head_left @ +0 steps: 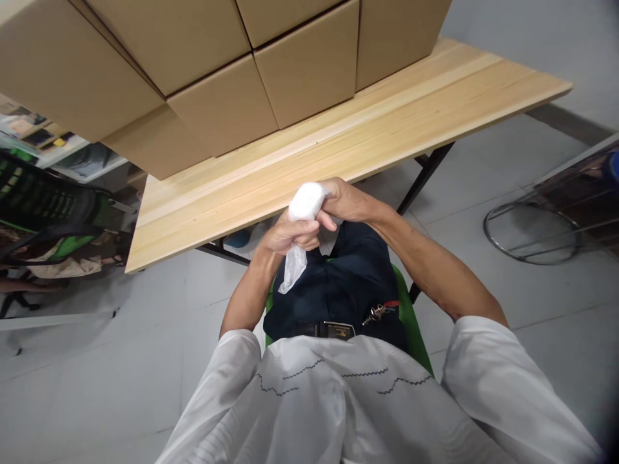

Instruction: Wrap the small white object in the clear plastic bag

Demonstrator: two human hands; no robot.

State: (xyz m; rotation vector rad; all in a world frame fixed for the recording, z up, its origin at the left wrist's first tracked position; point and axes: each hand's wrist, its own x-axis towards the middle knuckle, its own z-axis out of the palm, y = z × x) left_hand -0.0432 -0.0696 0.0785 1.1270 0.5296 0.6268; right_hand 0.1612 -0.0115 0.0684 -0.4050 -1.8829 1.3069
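Observation:
Above my lap, just short of the table's front edge, both my hands meet around a small white rounded object (pixel 306 201) in thin translucent plastic. My left hand (pixel 288 234) is closed around its lower part, with the thumb across the front. A loose tail of the plastic wrap (pixel 293 267) hangs out below that hand. On the other side, my right hand (pixel 342 200) pinches the plastic at the object's right edge. What kind of object is inside the wrap does not show.
A wooden table (pixel 271 169) spans the view, with several large cardboard boxes (pixel 309 77) stacked at its back. At left is a black mesh chair (pixel 39 200) near shelves. A metal ring-based stand (pixel 532 258) is at right. I sit on a green chair (pixel 411 316).

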